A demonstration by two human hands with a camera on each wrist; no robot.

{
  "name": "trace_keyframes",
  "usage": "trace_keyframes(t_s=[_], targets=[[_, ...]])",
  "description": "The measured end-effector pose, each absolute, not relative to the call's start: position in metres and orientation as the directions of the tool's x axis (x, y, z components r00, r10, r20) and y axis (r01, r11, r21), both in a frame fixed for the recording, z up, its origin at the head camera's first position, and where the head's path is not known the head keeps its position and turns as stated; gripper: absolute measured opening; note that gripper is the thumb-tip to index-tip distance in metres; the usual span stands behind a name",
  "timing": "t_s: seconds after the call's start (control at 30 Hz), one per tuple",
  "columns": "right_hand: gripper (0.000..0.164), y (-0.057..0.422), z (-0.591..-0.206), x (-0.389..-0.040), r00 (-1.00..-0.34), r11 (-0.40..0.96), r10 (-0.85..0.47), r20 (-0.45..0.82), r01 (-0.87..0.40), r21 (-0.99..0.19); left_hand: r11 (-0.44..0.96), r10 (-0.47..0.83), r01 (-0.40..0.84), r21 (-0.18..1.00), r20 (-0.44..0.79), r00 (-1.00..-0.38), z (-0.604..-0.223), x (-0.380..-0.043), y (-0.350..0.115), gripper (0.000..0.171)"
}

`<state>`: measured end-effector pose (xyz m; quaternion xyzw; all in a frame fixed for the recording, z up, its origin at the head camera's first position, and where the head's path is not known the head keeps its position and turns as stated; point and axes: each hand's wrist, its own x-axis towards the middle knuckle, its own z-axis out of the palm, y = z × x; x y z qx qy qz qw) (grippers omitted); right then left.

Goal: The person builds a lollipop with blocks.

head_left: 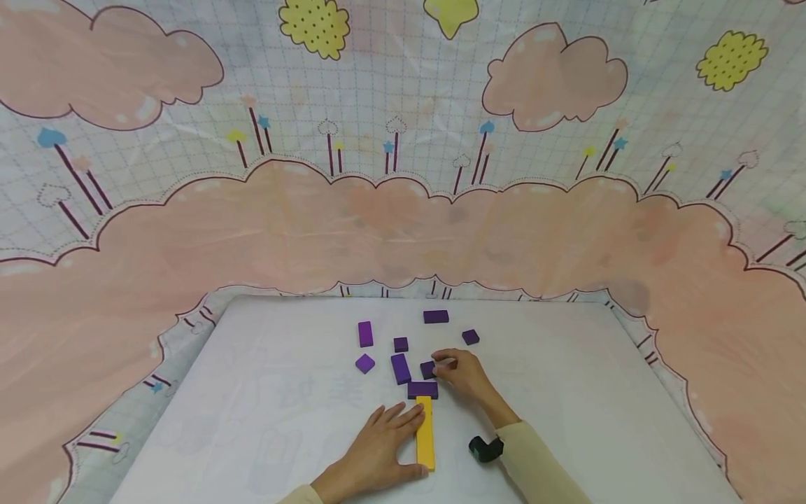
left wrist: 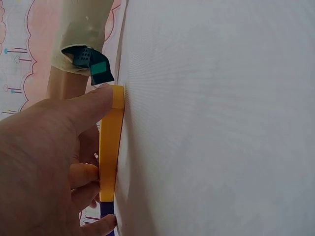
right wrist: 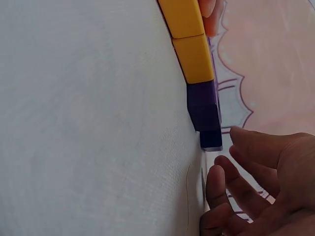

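Yellow blocks (head_left: 425, 437) form a straight row, with a flat purple block (head_left: 422, 390) crosswise at the far end. My left hand (head_left: 384, 448) lies beside the row, thumb at its near end and fingers spread toward its far end; the left wrist view shows the thumb touching the yellow (left wrist: 112, 147). Beyond the crosswise block, my right hand (head_left: 462, 374) is by a small purple cube (head_left: 427, 369). In the right wrist view the right hand's thumb and fingers stand apart, just off the dark purple block (right wrist: 211, 141). A longer purple block (head_left: 400, 369) slants left of the cube.
More purple pieces lie farther back: a long block (head_left: 436, 317), an upright-looking one (head_left: 365, 334), a cube (head_left: 401, 344), another cube (head_left: 470, 337) and a diamond-turned cube (head_left: 365, 363). The white table (head_left: 252, 392) meets a patterned cloth (head_left: 403, 231) behind it.
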<state>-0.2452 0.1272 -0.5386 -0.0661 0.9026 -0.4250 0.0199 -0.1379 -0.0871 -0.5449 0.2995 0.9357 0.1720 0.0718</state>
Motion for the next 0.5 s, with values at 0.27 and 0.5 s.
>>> trace_keyframes(t_s=[0.27,0.5], targets=[[0.029,0.1260,-0.5378,-0.2500,-0.989,0.654,-0.149,0.015,-0.110,-0.748,0.767,0.584,0.536,0.353,-0.039,-0.811,-0.5432,-0.1417,-0.0863,0.085],[0.025,0.1234,-0.5371,-0.2461,-0.991,0.670,-0.133,-0.003,-0.088,-0.737,0.765,0.582,0.522,0.377,-0.059,-0.811,-0.5411,-0.1388,-0.0858,0.084]])
